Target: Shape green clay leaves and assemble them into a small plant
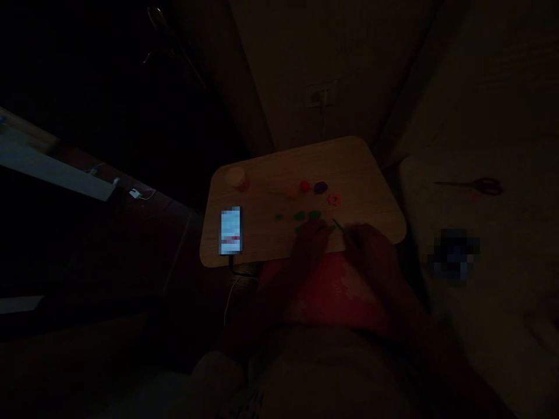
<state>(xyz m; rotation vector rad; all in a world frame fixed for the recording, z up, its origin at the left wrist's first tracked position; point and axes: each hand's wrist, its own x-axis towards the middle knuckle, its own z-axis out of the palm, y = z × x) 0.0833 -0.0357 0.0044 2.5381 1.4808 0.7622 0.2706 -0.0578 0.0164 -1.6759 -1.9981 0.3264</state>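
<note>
The room is very dark, so fine detail is lost. My right hand (367, 240) is closed around a thin, pointed greenish stick-like tool (338, 224) whose tip points up and left. Just left of it, my left hand (311, 235) is bent over the table edge, its fingers pressed together by a small green piece (332, 227), which looks like modelling clay. Beyond the left hand lie green lumps (314, 215) and a smaller green bit (279, 216). Behind them are a red ball (304, 186), a dark purple lump (320, 187), an orange lump (293, 191) and a pinkish-red flower-like ring (334, 199).
The small wooden table (262, 250) has rounded corners. A lit phone (230, 231) with a cable lies at its left, near a pale-topped cup or tub (236, 177). Scissors (487, 185) rest on the pale surface at right. A wall socket (321, 94) is behind.
</note>
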